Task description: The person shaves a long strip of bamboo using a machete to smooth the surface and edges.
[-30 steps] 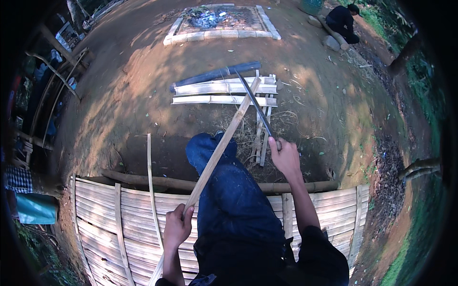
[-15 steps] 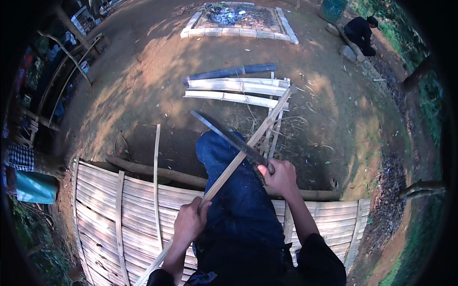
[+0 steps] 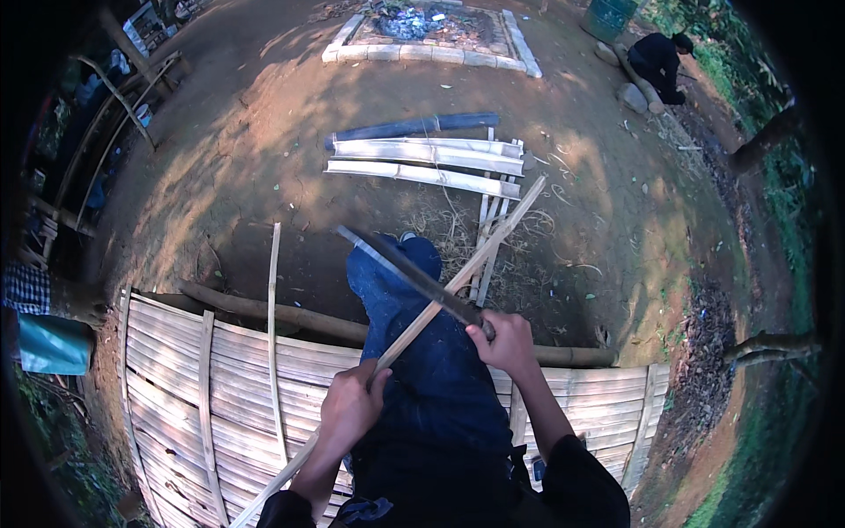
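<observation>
My left hand [image 3: 350, 409] is closed around a long split bamboo strip [image 3: 486, 249], which slants across my jeans-covered leg [image 3: 400, 348]. The strip's far end points up and right over the ground; its near end passes under my left forearm. My right hand [image 3: 505, 341] grips the handle of a machete [image 3: 398, 266]. Its dark blade crosses the strip above my knee, tip pointing up and left. Whether the edge bites into the bamboo cannot be made out.
I sit on a bamboo slat platform [image 3: 167, 370], where a thin bamboo strip [image 3: 274, 326] lies. Ahead on the dirt are split bamboo halves [image 3: 422, 151], a dark bamboo pole [image 3: 414, 129] and curled shavings [image 3: 440, 231]. Beyond is a brick-edged fire pit [image 3: 431, 55]. Another person [image 3: 656, 66] crouches far right.
The machete and my right hand have come slightly down and toward me along the strip. The strip's far end sits a little lower, and the whole view has shifted slightly.
</observation>
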A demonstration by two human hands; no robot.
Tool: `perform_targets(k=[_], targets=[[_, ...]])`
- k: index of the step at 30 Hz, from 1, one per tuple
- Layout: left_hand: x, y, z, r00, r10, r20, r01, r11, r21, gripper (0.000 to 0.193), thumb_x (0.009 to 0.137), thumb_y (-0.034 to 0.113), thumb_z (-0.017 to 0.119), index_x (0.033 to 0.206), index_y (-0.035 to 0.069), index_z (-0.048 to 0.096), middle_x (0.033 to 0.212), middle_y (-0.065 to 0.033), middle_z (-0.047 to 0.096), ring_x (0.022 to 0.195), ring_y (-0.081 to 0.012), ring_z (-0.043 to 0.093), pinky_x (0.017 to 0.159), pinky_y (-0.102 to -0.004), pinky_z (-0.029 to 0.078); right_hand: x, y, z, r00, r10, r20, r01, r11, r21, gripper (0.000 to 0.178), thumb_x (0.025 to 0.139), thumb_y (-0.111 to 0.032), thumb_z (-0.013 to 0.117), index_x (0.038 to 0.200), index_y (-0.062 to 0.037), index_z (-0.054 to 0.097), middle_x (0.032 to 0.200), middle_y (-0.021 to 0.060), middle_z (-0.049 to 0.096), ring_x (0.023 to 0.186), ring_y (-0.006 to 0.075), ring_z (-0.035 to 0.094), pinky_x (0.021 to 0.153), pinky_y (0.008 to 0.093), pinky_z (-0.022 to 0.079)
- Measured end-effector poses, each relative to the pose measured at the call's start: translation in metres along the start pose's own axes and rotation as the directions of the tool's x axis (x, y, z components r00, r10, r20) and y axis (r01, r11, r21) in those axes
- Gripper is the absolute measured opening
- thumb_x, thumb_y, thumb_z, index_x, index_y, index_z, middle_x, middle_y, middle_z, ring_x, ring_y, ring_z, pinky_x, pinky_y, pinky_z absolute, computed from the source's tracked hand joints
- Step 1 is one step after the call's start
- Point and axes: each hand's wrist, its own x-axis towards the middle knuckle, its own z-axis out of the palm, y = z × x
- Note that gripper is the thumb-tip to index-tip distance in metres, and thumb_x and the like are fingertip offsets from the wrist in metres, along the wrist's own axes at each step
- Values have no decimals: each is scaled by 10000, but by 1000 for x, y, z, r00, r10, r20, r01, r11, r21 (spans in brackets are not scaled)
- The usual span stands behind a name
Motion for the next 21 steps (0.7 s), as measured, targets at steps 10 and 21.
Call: perform_targets(k=[10, 21], targets=[[17, -6, 8, 994, 84, -72, -88, 995, -53, 148, 870, 139, 623, 865, -8, 626, 659, -226, 593, 626, -417, 587, 539, -422, 444, -15, -49, 15, 986, -146, 84, 139, 987, 84, 447, 845, -470, 601, 715, -43, 591, 570, 128, 580, 573, 365, 614, 545, 444, 487], [4, -15, -2, 999, 43, -22, -44, 996, -80, 153, 866, 113, 627, 941, -18, 655, 654, -205, 617, 592, -355, 627, 548, -381, 459, 22, 21, -2, 910, 410, -60, -389, 895, 218, 486, 912, -435, 533, 723, 9, 589, 566, 181, 571, 572, 399, 592, 575, 461, 464]])
